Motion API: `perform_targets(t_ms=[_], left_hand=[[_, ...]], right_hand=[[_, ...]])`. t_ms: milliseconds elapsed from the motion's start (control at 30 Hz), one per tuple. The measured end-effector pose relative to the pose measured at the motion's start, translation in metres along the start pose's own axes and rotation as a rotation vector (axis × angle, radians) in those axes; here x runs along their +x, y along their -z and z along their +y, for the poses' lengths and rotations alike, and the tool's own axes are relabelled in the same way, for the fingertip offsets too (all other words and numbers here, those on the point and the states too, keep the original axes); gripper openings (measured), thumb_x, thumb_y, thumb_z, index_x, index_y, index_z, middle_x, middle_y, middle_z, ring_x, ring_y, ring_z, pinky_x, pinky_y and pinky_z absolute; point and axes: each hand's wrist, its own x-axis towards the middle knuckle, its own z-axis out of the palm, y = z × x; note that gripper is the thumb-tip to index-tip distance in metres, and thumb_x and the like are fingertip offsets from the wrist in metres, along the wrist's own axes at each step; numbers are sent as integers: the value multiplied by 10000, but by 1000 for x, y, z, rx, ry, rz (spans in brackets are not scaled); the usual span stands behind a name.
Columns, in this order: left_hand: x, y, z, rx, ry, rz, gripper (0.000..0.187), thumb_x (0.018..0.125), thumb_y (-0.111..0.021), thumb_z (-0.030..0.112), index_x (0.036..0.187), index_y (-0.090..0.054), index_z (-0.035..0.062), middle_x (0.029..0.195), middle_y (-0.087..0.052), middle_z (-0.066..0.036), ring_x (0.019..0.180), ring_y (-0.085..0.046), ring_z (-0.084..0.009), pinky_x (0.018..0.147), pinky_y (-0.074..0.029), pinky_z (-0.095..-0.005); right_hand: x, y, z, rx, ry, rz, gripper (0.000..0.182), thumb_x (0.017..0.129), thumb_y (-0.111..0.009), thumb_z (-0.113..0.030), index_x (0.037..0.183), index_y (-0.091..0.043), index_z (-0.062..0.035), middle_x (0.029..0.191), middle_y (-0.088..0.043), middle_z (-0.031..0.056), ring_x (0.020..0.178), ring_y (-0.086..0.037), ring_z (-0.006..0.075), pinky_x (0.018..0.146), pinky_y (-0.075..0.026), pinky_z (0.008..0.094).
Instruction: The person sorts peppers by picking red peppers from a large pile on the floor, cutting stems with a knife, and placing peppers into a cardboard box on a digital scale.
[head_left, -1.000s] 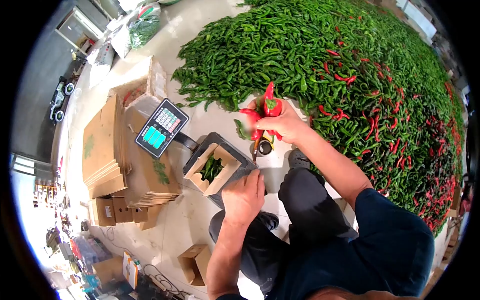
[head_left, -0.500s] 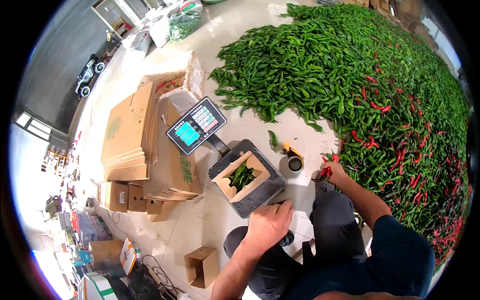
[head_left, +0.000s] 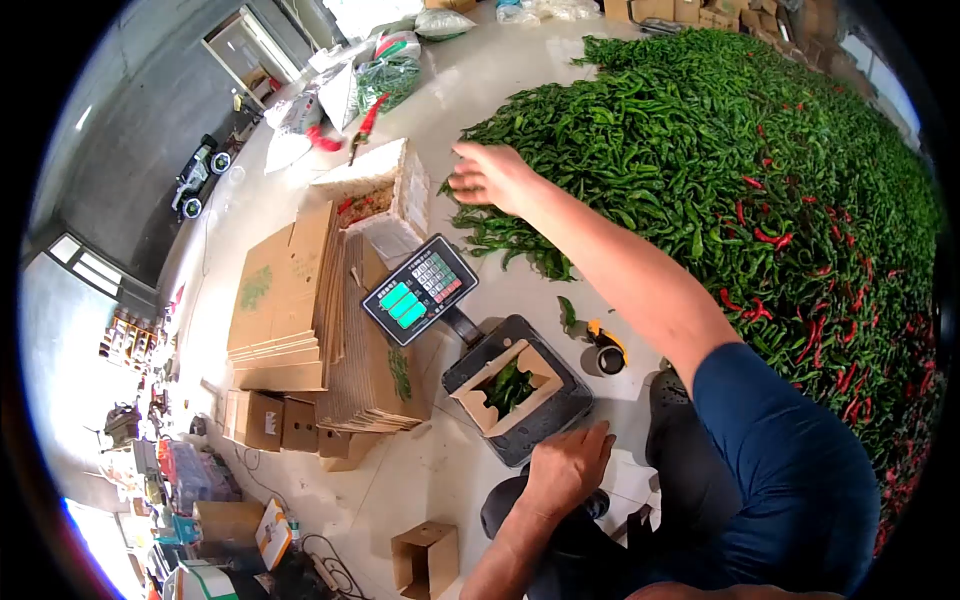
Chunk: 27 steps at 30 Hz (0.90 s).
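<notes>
Red peppers (head_left: 369,118) hang midair, left of right hand (head_left: 500,180), fingers open and empty, near foam box (head_left: 412,195); left hand (head_left: 566,468) curled, contents unclear.

The camera is worn on the head of the person (head_left: 800,460). It looks forward and down, with the left hand (head_left: 568,468) nearer to it, the right hand (head_left: 488,180) farther, and the floor (head_left: 490,75) beyond both.
</notes>
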Motion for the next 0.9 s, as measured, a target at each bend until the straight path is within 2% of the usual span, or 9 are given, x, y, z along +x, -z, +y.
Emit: perform_targets(t_ms=[100,233,267,367,633,733,767,833,900], left_hand=[[-3,1,2,40,-43,-60,175,855,-692,181,991,-657,77,693,-611,-90,599,-626,-287,522,-512,-386],[-6,-1,6,21,-54,-53,185,858,-695,190,1000,-661,77,703,-616,-102,614,-629,-290,536,-514,-388],[-7,0,7,28,-47,-69,188,859,-695,193,1002,-662,75,708,-619,-102,618,-631,-291,547,-517,-389],[-7,-3,8,48,-28,-126,199,862,-693,202,1008,-665,70,720,-628,-105,633,-638,-295,577,-525,-391],[1,-17,5,121,91,-349,267,885,-673,230,1101,-659,73,831,-681,-146,776,-667,-346,694,-536,-429],[10,-22,11,143,161,-465,291,897,-659,244,1126,-646,66,938,-700,-159,856,-674,-361,751,-536,-435],[11,-24,11,117,175,-490,316,911,-641,278,1149,-635,71,925,-680,-187,852,-665,-380,732,-534,-458],[17,-25,14,109,226,-545,326,902,-657,252,1170,-624,69,952,-688,-171,879,-665,-371,750,-530,-454],[15,-29,9,130,236,-579,338,899,-660,242,1184,-615,66,975,-690,-164,895,-664,-364,766,-526,-450]], right_hand=[[-92,88,47,-426,-21,-147,272,926,-620,-317,851,-582,-58,746,-609,31,607,-591,145,588,-508,286],[-258,306,181,-1161,-271,-85,388,897,-607,-348,664,-576,-39,597,-578,71,544,-561,186,523,-426,371],[-297,433,265,-1911,262,-424,390,882,-606,-346,683,-611,-11,644,-609,110,590,-589,231,573,-466,406],[-476,450,255,-959,-573,674,273,838,-681,-187,702,-634,45,708,-666,125,635,-594,162,526,-427,379],[-673,536,357,-2059,-554,-395,125,710,-702,-231,756,-758,-130,763,-714,72,731,-702,260,630,-541,421],[-670,566,405,-1656,-104,-199,139,729,-640,-190,714,-723,-79,739,-705,128,702,-695,289,579,-531,450],[-631,511,352,-1787,-652,-325,164,765,-633,-236,795,-704,-91,812,-695,90,803,-666,279,639,-521,455],[-607,491,322,-1900,-238,-168,142,751,-636,-183,723,-705,-63,749,-701,109,683,-678,320,588,-550,452],[-585,488,302,-1448,-434,195,195,745,-616,-186,711,-663,-1,742,-672,190,660,-657,362,611,-537,456]])
